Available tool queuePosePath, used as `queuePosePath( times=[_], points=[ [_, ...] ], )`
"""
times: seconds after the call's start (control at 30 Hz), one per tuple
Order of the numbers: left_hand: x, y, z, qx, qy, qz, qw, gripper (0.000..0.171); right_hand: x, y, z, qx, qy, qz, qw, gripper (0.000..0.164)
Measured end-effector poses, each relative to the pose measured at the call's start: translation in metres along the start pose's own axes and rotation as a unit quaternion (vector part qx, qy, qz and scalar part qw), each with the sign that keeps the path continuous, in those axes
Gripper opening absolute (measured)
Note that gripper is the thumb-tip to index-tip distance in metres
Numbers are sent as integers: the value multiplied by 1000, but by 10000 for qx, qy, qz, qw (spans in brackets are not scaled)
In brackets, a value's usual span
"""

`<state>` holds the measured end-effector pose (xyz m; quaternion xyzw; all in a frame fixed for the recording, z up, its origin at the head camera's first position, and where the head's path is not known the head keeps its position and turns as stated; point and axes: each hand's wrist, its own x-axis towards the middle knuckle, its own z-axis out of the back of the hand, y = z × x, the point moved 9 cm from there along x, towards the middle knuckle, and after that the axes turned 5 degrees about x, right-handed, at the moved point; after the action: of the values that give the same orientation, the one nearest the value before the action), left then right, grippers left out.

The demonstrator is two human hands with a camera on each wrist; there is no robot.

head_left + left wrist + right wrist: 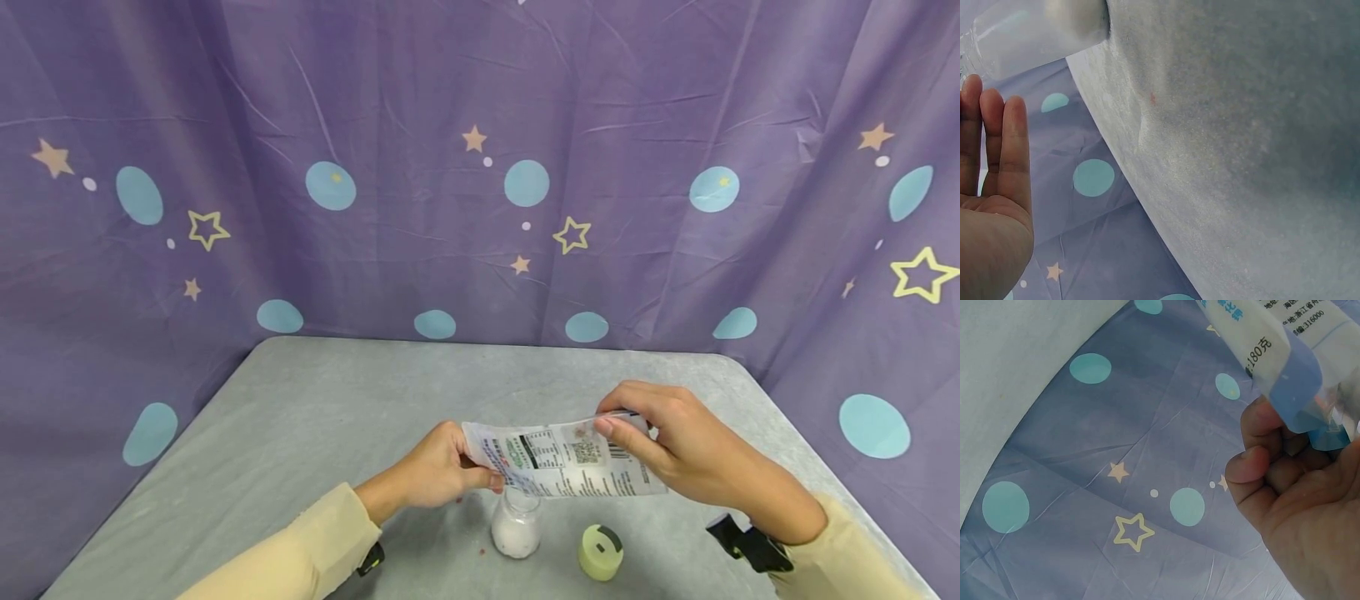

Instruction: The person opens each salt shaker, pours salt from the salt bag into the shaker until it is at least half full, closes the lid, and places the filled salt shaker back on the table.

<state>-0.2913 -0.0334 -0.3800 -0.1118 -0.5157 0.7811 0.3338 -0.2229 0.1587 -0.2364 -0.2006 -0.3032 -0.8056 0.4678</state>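
With left hand and right hand, we pinch opposite ends of the bag over the jar; a lid sits nearby on the counter.

The left forearm and right forearm reach inward; the left grip pinches with its thumb, while the right grip, held higher, pinches with fingers curled.

Cream sleeves end beside black wrist straps.
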Motion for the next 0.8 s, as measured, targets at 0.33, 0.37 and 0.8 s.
queuePosePath(
  times=[0.33,0.37,0.8],
  points=[
    [0,-2,0,0,0,-35,10000,23,0,-1,0,0,47,-42,10000,22],
    [0,-1,0,0,-1,-24,10000,23,0,-1,0,-7,45,-29,10000,22],
    [0,-1,-1,-80,40,-58,9999,23,0,-2,0,-33,93,-83,9999,22]
  ],
)
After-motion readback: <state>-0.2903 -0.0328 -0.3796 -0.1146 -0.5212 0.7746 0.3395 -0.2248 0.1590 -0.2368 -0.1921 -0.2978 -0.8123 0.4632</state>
